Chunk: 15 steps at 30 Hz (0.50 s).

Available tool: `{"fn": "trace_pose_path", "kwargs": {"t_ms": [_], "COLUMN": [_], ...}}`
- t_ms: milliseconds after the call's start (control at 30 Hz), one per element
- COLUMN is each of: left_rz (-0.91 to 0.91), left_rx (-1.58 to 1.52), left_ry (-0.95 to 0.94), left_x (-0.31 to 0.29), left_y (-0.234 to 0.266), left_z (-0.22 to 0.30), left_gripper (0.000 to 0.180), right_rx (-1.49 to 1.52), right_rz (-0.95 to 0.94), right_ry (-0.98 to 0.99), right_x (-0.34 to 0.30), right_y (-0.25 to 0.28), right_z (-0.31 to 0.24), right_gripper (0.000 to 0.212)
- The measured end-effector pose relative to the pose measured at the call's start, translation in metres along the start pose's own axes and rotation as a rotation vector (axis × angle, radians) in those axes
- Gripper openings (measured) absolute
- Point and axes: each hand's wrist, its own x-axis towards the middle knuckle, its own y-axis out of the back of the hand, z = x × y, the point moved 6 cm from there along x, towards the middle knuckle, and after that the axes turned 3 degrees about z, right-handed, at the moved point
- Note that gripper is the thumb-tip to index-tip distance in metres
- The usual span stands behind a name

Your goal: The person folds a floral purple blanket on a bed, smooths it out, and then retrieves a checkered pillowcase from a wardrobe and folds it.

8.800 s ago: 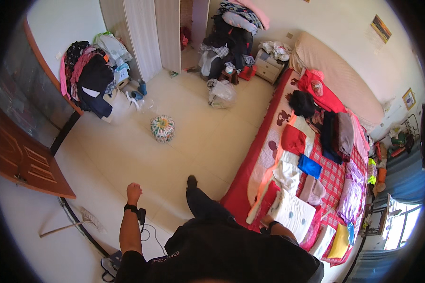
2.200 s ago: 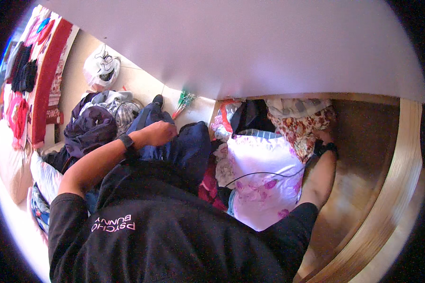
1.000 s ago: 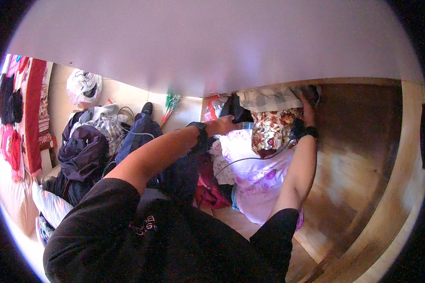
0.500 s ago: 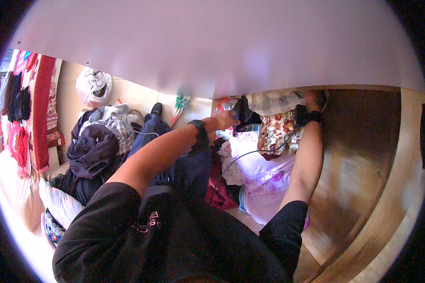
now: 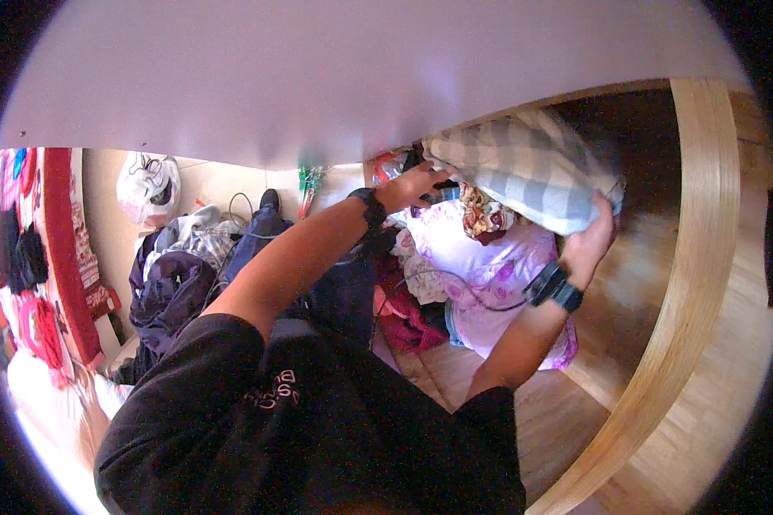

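A folded grey-and-cream checked cloth (image 5: 524,163) is tilted up above a clothes pile. My right hand (image 5: 591,240) grips its lower right edge, thumb on the near side. At the cloth's left end, my left hand (image 5: 414,187) has its fingers bent and closed at the corner; the fingertips are partly hidden. Under the checked cloth lies a brown-and-cream floral cloth (image 5: 483,215). Below that, a pale pink-purple patterned cloth (image 5: 498,262) covers much of the pile. A dark red cloth (image 5: 421,330) sits at its near left. Each wrist wears a black band with a cable.
A large pale panel (image 5: 361,77) spans the top. A curved wooden edge (image 5: 661,335) bounds the right side. Left of my legs lies a heap of dark and checked clothes (image 5: 176,283). Beyond it are a white plastic bag (image 5: 149,190) and a red patterned textile (image 5: 69,257).
The checked cloth has been lifted and tilted toward me, covering more of the floral cloth. My right hand has moved nearer with its edge; my left hand has shifted slightly up and left.
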Motion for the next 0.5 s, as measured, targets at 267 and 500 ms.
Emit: {"fn": "trace_pose_path", "kwargs": {"t_ms": [267,500], "left_rz": [-0.165,-0.301], "left_rx": [-0.283,-0.463], "left_ry": [-0.089,-0.039], "left_x": [-0.003,-0.06], "left_y": [-0.057,-0.118], "left_z": [0.014,0.052], "left_gripper": [0.058,0.023], "right_rx": [-1.168,-0.732], "right_rz": [0.231,0.337], "right_ry": [0.954,0.649], "right_x": [-0.199,-0.278], "right_y": [0.01,0.026], "right_z": [-0.005,-0.001], "right_gripper": [0.03,0.037]}}
